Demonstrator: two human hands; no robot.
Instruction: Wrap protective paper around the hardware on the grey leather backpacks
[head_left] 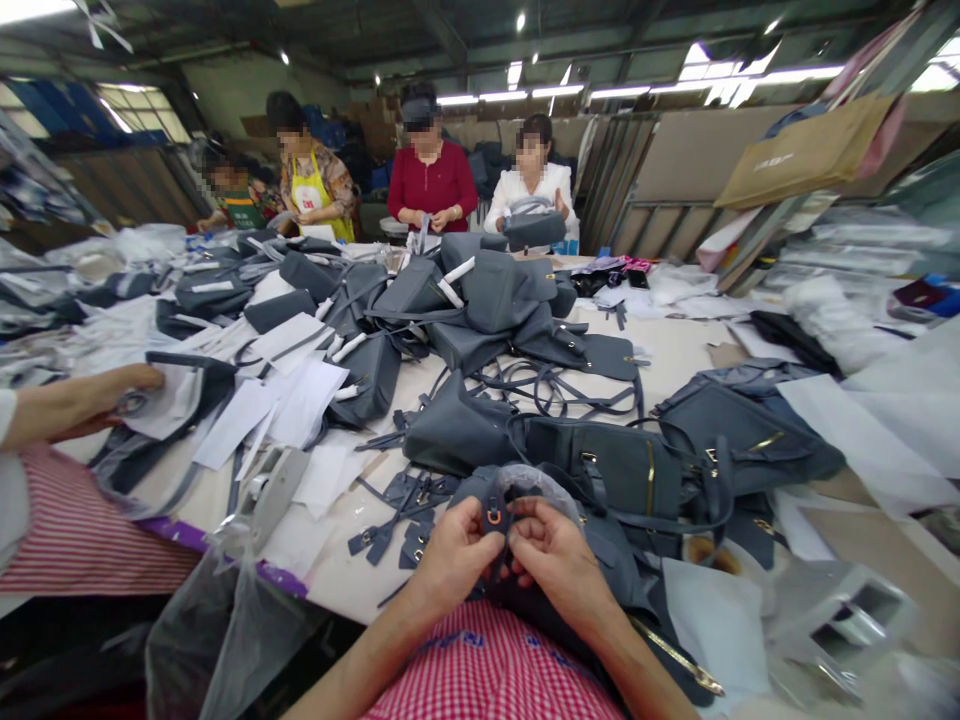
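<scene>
My left hand (454, 553) and my right hand (559, 555) meet close in front of me, fingers pinched together on a small grey strap tab with an orange metal ring (494, 513). The tab belongs to a grey bag (600, 560) that lies in my lap against the table edge, partly wrapped in clear plastic (536, 485). Much of the bag is hidden under my hands. Loose grey strap tabs (401, 510) lie on the table just left of my left hand.
Many grey bags (480, 290) and white paper sheets (300, 395) cover the long table (675, 350). A neighbour's hand (112, 395) at left rests on paper. Several people work at the far end. Plastic bags (225, 620) hang off the near edge.
</scene>
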